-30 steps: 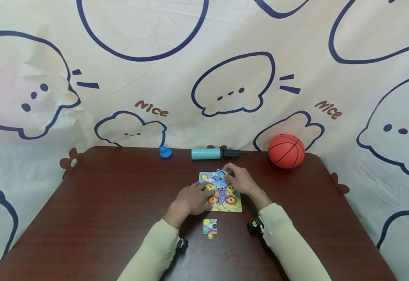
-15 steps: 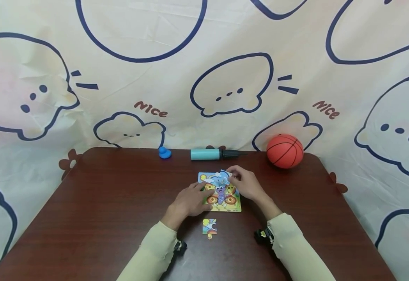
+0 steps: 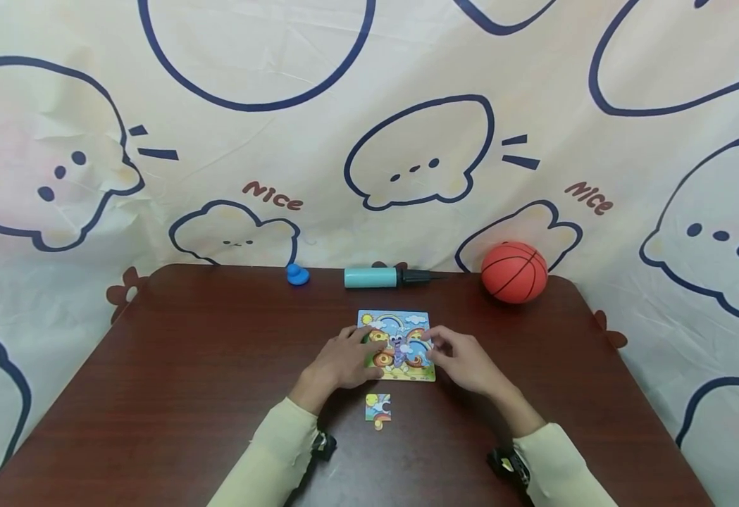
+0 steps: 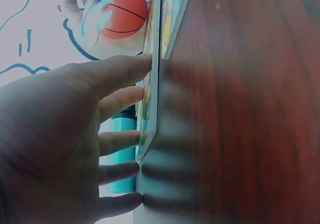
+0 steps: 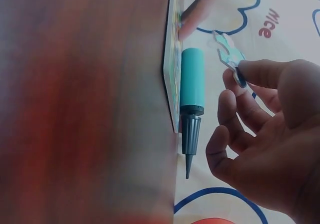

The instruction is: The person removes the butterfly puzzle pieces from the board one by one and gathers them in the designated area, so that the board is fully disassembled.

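My right hand (image 3: 467, 360) pinches a blue puzzle piece (image 5: 229, 54) between thumb and forefinger. In the head view the piece overlaps the right half of a square butterfly puzzle board (image 3: 397, 317); the right wrist view shows it raised off the board. My left hand (image 3: 342, 360) lies with fingers spread at the board's left side, thumb and some fingertips pressing on its surface, as the left wrist view shows. A second puzzle piece (image 3: 378, 407), with a yellow sun and a bit of rainbow, lies on the table just in front of the board.
Along the back edge of the dark wooden table (image 3: 185, 366) are a small blue rubber duck (image 3: 297, 274), a teal hand pump (image 3: 372, 278) with a black nozzle, and a red toy basketball (image 3: 513, 272). A cartoon-printed cloth (image 3: 318, 141) hangs behind.
My right hand has lifted the blue piece from the board's top right and drawn it back toward me, over the right half. My left hand has stayed in place.
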`<move>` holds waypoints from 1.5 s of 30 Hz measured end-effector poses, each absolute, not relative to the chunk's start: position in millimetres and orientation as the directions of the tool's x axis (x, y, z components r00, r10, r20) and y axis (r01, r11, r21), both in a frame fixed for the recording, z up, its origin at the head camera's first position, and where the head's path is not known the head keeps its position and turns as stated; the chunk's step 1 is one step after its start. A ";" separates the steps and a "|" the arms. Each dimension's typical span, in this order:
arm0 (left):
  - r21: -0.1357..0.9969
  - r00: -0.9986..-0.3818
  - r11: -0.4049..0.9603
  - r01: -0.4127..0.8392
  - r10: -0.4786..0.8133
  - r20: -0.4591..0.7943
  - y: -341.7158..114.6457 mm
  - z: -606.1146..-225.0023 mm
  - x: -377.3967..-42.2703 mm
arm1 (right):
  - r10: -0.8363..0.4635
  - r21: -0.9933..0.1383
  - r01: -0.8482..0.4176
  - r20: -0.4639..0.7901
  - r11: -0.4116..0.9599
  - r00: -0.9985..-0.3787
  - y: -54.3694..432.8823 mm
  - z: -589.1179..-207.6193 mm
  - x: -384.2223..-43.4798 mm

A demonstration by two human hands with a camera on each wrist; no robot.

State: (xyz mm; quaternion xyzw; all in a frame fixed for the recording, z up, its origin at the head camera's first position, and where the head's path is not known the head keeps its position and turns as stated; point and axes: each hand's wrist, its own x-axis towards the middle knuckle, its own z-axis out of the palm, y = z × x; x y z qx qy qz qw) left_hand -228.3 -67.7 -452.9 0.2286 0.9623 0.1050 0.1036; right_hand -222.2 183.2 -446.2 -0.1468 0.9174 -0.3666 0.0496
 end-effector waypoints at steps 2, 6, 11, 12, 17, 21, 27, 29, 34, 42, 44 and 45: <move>0.252 -0.876 0.874 0.414 0.459 -0.151 -67.3 -453.1 -228.5 | -0.324 -0.676 -0.244 0.008 0.695 -0.946 185.3 -446.1 -214.1; 0.249 -0.880 0.880 0.405 0.449 -0.155 -66.1 -451.6 -228.1 | -0.361 -0.656 -0.251 -0.036 0.712 -0.932 187.8 -446.4 -199.8; 0.242 -0.885 0.886 0.395 0.438 -0.159 -65.0 -448.9 -227.6 | -0.426 -0.635 -0.283 -0.082 0.719 -0.901 189.0 -448.7 -187.7; 0.241 -0.886 0.887 0.393 0.436 -0.160 -64.8 -448.8 -227.5 | -0.441 -0.631 -0.292 -0.089 0.718 -0.893 189.3 -449.3 -185.9; 0.228 -0.889 0.893 0.389 0.429 -0.161 -63.8 -449.1 -228.1 | -0.495 -0.610 -0.337 -0.105 0.717 -0.863 189.2 -452.4 -181.0; 0.222 -0.891 0.896 0.385 0.424 -0.164 -63.5 -449.8 -228.2 | -0.497 -0.577 -0.357 -0.098 0.734 -0.862 186.1 -453.8 -179.4; 0.223 -0.895 0.899 0.376 0.415 -0.165 -62.4 -450.5 -227.9 | -0.486 -0.518 -0.377 -0.087 0.767 -0.870 180.7 -454.9 -178.0; 0.225 -0.896 0.900 0.373 0.413 -0.166 -62.5 -450.1 -227.5 | -0.485 -0.509 -0.380 -0.085 0.772 -0.871 179.0 -454.8 -178.0; 0.226 -0.894 0.898 0.377 0.417 -0.166 -62.8 -449.3 -226.8 | -0.494 -0.485 -0.394 -0.093 0.781 -0.864 178.2 -454.4 -179.5; 0.224 -0.890 0.894 0.388 0.426 -0.163 -63.2 -449.7 -228.1 | -0.393 -0.486 -0.318 -0.058 0.814 -0.918 183.9 -452.6 -193.4; 0.225 -0.889 0.894 0.387 0.427 -0.167 -63.3 -450.1 -228.2 | -0.355 -0.495 -0.284 -0.052 0.821 -0.934 185.9 -453.2 -199.8; 0.227 -0.889 0.894 0.386 0.426 -0.169 -63.3 -450.2 -228.2 | -0.334 -0.497 -0.267 -0.049 0.826 -0.941 186.7 -453.8 -203.5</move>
